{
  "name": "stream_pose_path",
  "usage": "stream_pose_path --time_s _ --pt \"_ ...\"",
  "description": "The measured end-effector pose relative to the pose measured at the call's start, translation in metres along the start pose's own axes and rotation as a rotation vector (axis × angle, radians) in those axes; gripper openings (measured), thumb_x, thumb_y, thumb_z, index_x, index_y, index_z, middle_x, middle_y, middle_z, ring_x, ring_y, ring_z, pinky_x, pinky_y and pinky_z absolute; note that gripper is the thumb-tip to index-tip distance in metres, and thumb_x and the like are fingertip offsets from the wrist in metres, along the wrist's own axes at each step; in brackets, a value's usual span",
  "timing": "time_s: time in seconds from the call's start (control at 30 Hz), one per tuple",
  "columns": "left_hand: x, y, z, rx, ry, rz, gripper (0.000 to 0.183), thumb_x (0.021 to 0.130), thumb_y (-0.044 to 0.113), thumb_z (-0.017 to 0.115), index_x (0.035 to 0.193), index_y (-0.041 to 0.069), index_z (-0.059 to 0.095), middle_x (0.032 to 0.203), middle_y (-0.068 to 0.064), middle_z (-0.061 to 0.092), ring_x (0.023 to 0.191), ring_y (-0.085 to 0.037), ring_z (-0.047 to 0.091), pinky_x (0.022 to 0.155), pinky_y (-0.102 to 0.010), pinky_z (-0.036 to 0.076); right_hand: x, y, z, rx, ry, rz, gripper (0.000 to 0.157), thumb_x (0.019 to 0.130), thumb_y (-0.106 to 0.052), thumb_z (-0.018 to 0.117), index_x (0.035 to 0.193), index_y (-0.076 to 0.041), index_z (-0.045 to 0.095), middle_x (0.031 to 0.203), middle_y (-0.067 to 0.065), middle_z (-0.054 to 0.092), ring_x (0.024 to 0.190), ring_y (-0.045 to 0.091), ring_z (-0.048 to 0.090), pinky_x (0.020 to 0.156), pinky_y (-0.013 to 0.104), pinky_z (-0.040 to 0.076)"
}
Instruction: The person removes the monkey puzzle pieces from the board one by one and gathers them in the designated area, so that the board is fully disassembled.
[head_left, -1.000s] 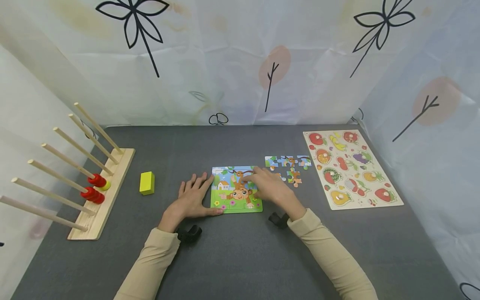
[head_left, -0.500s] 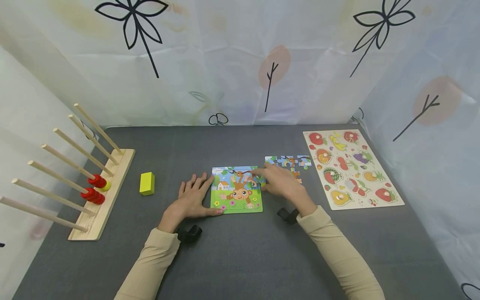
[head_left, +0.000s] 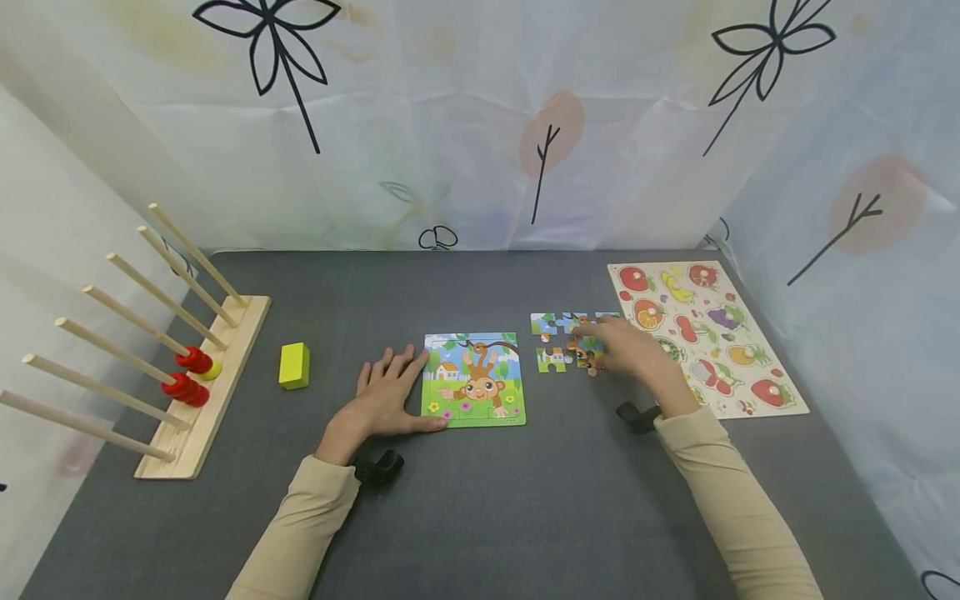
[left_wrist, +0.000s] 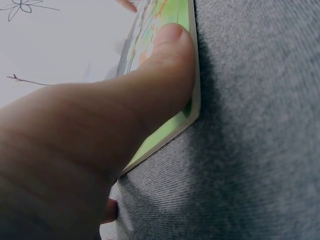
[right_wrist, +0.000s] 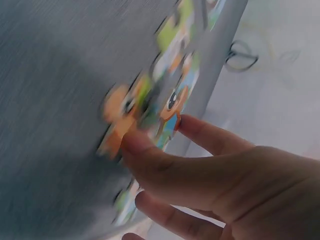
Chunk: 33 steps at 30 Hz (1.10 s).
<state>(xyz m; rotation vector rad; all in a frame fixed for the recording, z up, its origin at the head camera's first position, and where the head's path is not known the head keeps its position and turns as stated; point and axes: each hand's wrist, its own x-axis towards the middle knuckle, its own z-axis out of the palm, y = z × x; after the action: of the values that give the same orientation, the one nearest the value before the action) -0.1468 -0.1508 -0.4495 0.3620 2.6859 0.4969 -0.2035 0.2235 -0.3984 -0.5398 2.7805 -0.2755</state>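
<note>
My left hand [head_left: 386, 396] lies with fingers spread at the left side of a jigsaw board [head_left: 474, 382] printed with a monkey. Its thumb [left_wrist: 167, 65] rests on the board's near left corner in the left wrist view. To the right, my right hand [head_left: 626, 348] is over a group of loose puzzle pieces [head_left: 551, 360]. Between its thumb and index finger it pinches a puzzle piece [right_wrist: 172, 102] with an eye, orange and blue on it. Beside the thumb lies an orange puzzle piece [right_wrist: 119, 102], blurred. Some pieces are partly hidden by this hand.
A wooden fruit puzzle board [head_left: 738, 367] lies right of the loose pieces, its left edge behind my right hand. On the left stand a yellow block [head_left: 294, 367] and a wooden peg rack [head_left: 206, 417] with red rings [head_left: 185, 390]. Fabric walls border the grey table.
My right hand has moved right from the monkey board to the loose pieces, carrying a puzzle piece. A piece with a house on it has come into view. The left hand has stayed put.
</note>
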Motion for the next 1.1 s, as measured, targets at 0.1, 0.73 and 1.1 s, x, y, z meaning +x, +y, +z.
stream_pose_path --time_s 0.1,0.73,1.1 --pt "0.0 0.0 0.0 0.001 -0.001 0.001 0.117 0.08 0.066 0.077 0.166 0.014 0.017 0.172 -0.019 0.014 0.158 -0.05 0.007 0.124 -0.072 0.006 -0.006 0.013 0.0 -0.014 0.008 0.01 0.051 0.087 0.004 0.074 0.136 -0.011 0.066 0.131 0.026 0.063 0.112 0.04 0.063 0.077 0.047 0.057" --pt "0.0 0.0 0.001 -0.004 -0.008 -0.001 0.116 0.08 0.065 0.077 0.166 0.015 0.016 0.172 -0.019 0.013 0.159 -0.05 0.005 0.124 -0.072 0.005 -0.019 0.03 0.0 -0.001 0.011 0.04 0.046 0.088 -0.009 0.078 0.133 -0.012 0.069 0.127 0.026 0.063 0.107 0.038 0.062 0.083 0.053 0.055" --pt "0.0 -0.001 0.001 -0.012 -0.013 -0.007 0.116 0.08 0.066 0.076 0.166 0.015 0.016 0.173 -0.018 0.012 0.159 -0.049 0.004 0.125 -0.071 0.004 -0.02 0.033 0.0 0.006 0.001 0.052 0.048 0.087 -0.006 0.079 0.133 -0.011 0.069 0.123 0.025 0.064 0.097 0.031 0.06 0.073 0.042 0.054"
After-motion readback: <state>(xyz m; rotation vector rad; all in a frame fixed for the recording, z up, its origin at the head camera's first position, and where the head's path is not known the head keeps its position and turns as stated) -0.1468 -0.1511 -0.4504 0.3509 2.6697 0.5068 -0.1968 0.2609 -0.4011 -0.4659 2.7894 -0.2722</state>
